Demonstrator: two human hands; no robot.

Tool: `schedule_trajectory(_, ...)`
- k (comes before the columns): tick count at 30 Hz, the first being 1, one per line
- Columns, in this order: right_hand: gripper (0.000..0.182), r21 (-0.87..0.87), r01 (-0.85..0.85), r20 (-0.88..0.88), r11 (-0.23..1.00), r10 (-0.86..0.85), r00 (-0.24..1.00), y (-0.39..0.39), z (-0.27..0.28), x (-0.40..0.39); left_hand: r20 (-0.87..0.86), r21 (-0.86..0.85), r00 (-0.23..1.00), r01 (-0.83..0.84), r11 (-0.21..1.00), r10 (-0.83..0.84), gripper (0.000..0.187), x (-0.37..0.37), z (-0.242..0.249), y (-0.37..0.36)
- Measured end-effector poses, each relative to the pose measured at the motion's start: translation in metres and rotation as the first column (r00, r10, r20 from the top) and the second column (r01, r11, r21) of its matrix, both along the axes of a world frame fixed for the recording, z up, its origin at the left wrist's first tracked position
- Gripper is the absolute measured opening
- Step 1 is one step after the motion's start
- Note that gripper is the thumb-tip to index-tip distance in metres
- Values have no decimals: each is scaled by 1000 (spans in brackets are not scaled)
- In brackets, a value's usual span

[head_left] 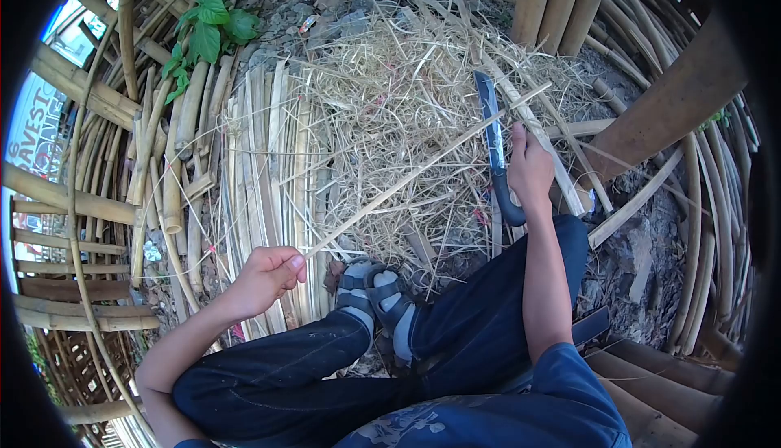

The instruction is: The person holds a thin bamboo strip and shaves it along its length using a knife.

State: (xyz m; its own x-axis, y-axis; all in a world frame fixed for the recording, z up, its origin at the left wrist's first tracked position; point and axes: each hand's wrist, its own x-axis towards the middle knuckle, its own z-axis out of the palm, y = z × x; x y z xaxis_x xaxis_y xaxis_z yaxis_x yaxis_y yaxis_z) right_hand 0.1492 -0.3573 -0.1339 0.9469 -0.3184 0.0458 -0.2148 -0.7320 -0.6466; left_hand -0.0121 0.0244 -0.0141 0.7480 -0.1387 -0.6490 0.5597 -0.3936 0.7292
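Note:
My left hand [264,282] is closed on the near end of a long, thin bamboo strip [390,193], with the thumb pressed on it. The strip slants up to the right and crosses a long knife [491,126] with a dark blade and black handle. My right hand [530,167] is closed around the knife's handle, its thumb pointing up beside the blade. Behind the knife lies a wider split bamboo piece [533,126]. Curly bamboo shavings [390,82] are heaped on the ground under the strip.
Split bamboo slats [259,163] lie in a row left of the shavings. My sandalled feet [378,293] are just in front of me. A thick bamboo pole [667,102] slants at the right. Bamboo fencing [89,94] and a leafy plant [210,29] stand at the left.

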Motion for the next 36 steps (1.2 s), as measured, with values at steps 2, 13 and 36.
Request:
schedule_trajectory(2,58,-74,27,69,997,-22,997,6,-14,3,-8,-3,1000,-7,1000,7,29,0,-5,2)
schedule_trajectory(13,56,-250,-34,90,968,58,994,-11,-26,9,-39,18,999,-4,1000,5,34,-6,27,26)
schedule_trajectory(36,38,977,-205,211,-48,271,939,142,47,-104,-173,-106,985,-16,994,-2,24,-34,52,52)
